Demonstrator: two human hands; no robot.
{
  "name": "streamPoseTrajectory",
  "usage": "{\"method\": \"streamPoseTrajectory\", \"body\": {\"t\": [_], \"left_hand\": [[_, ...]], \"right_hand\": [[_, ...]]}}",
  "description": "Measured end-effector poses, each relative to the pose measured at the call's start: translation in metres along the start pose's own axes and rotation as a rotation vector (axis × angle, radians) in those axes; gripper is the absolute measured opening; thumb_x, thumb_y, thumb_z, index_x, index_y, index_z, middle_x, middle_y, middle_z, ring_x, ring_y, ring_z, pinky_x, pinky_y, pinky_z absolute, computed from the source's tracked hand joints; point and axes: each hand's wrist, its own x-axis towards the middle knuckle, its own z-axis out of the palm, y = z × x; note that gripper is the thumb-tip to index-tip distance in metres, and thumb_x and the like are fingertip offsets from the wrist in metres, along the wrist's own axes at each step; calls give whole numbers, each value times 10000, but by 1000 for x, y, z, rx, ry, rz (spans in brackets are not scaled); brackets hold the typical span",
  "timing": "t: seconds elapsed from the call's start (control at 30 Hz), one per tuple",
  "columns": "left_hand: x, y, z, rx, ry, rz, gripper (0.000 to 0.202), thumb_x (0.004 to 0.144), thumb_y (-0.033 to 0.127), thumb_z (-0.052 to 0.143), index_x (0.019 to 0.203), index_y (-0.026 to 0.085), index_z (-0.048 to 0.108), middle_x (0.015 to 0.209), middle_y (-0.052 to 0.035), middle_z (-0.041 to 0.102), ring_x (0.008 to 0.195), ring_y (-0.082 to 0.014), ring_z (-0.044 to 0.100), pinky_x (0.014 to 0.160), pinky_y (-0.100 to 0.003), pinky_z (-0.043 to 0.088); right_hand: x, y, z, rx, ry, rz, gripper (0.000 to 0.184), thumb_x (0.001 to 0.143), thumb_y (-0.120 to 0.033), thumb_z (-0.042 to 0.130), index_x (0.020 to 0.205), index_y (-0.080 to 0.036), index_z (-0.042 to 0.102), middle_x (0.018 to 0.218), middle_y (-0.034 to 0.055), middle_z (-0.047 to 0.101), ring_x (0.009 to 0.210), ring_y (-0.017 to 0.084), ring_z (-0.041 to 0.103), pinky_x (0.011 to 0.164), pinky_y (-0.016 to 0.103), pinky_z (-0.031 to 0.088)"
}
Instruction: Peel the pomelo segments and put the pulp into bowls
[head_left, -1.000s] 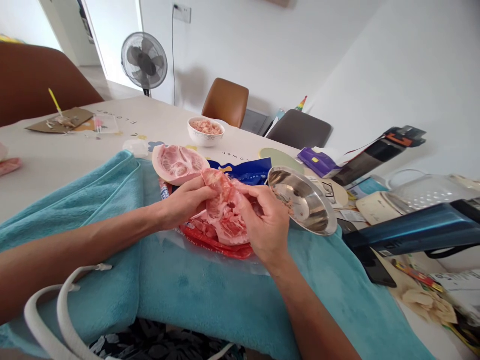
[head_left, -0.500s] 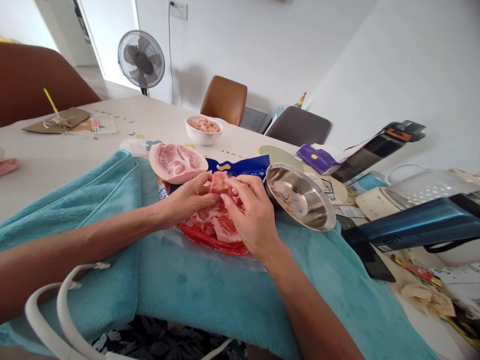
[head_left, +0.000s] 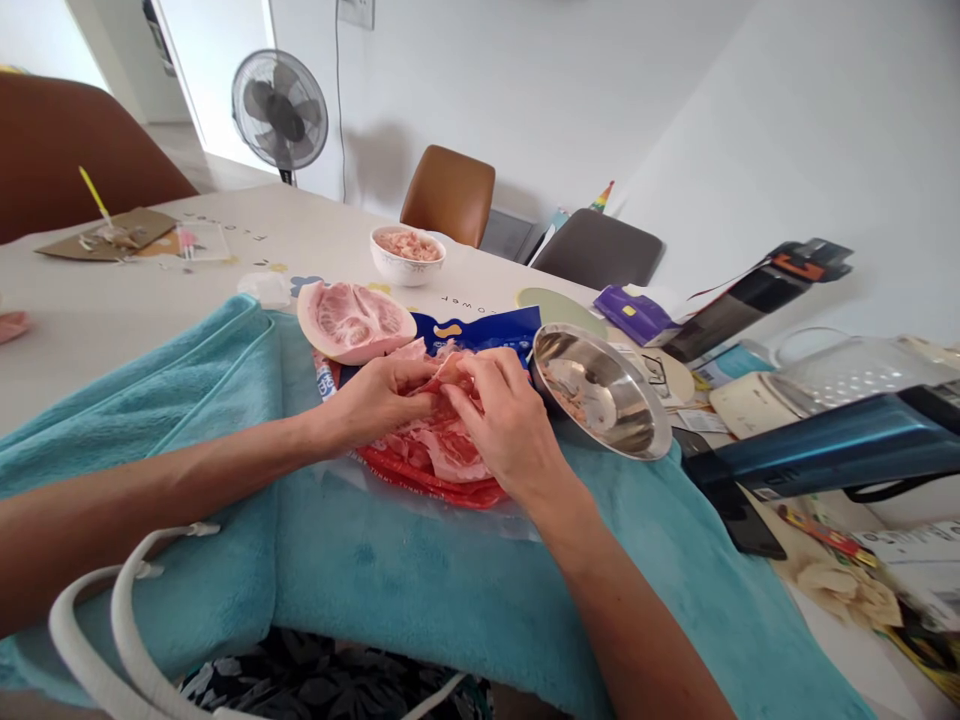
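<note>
Both hands meet over a red and blue plastic bag heaped with pink pomelo membranes and scraps. My left hand pinches one side of a pink pomelo segment, thumb against fingers. At its other side, my right hand has thumb and fingers closed on the same piece; the fingers partly hide it. A thick hollowed pomelo rind rests on the bag's far left edge. To the right, a steel bowl leans tilted, with small bits inside. Beyond stands a white bowl of pink pomelo flesh.
A teal towel lies under the bag and over the table's near edge. Along the right are a blue bottle, a dark bottle, a phone and a purple packet. Cardboard lies far left.
The pomelo segment has tipped lower and flatter between my fingers, and less of it shows. Both hands stay in nearly the same place. The view has shifted slightly.
</note>
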Motion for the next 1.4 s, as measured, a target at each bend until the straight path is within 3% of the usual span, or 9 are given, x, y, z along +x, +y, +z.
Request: {"method": "streamPoseTrajectory", "body": {"t": [0.17, 0.4, 0.57, 0.7, 0.8, 0.9, 1.03, 1.23, 1.4], "left_hand": [[0, -3, -1, 56, -15, 3, 99, 793, 189, 563, 702, 153, 558, 609, 53, 349, 540, -57, 280, 455, -188, 192], [-2, 1, 5, 42, -24, -14, 117, 770, 171, 549, 665, 158, 499, 605, 55, 368, 541, -52, 304, 451, -177, 220], [-1, 3, 3, -41, -63, -111, 69, 758, 171, 530, 692, 159, 545, 538, 69, 384, 464, -42, 302, 427, -188, 215], [-1, 5, 2, -73, -74, -167, 85, 727, 186, 550, 647, 161, 534, 522, 70, 396, 433, -32, 281, 408, -188, 179], [-1, 5, 2, -56, -46, -184, 117, 710, 218, 587, 618, 164, 538, 530, 56, 426, 442, -42, 317, 405, -189, 194], [-1, 3, 2, -32, -11, -167, 115, 700, 246, 621, 622, 174, 576, 529, 41, 445, 470, -74, 400, 412, -198, 264], [-1, 4, 3, -47, 10, -163, 92, 705, 246, 633, 644, 182, 607, 551, 31, 478, 512, -100, 469, 437, -204, 333], [-2, 6, 3, -56, 33, -193, 33, 741, 187, 598, 716, 164, 597, 610, 54, 458, 495, -38, 358, 440, -161, 244], [0, 1, 0, -79, 59, -183, 87, 744, 228, 620, 788, 153, 611, 649, 42, 470, 529, -46, 365, 457, -170, 230]], "right_hand": [[-1, -3, 4, -165, 50, -97, 171, 963, -146, 430, 991, -138, 598, 931, 115, 611, 885, 200, 630, 716, 307, 548], [-1, -1, 16, -301, 198, -92, 236, 923, -96, 413, 762, -180, 563, 755, 70, 600, 689, 165, 579, 586, 277, 483], [1, 2, 16, 140, 225, 251, 134, 859, -146, 504, 782, -197, 600, 805, 43, 667, 732, 149, 616, 676, 285, 504], [3, 2, 7, 600, 109, 672, 93, 819, -278, 611, 797, -195, 649, 662, -18, 633, 573, 111, 553, 563, 259, 463], [4, 2, 1, 940, 88, 883, 113, 761, -290, 669, 777, -179, 656, 560, -49, 572, 486, 86, 499, 467, 225, 411], [5, 3, -5, 1216, 74, 969, 117, 711, -261, 704, 741, -165, 644, 564, -44, 577, 476, 78, 499, 433, 211, 390], [4, 6, -14, 1366, 71, 980, 132, 686, -248, 729, 743, -162, 646, 586, -30, 602, 493, 82, 519, 456, 220, 422], [3, 10, -24, 1285, 148, 916, 107, 714, -238, 711, 784, -169, 669, 616, -23, 621, 532, 97, 553, 500, 239, 470], [-2, 38, -36, 700, 542, 700, 80, 752, -228, 667, 822, -188, 666, 648, -34, 619, 546, 112, 583, 569, 277, 511]]}}
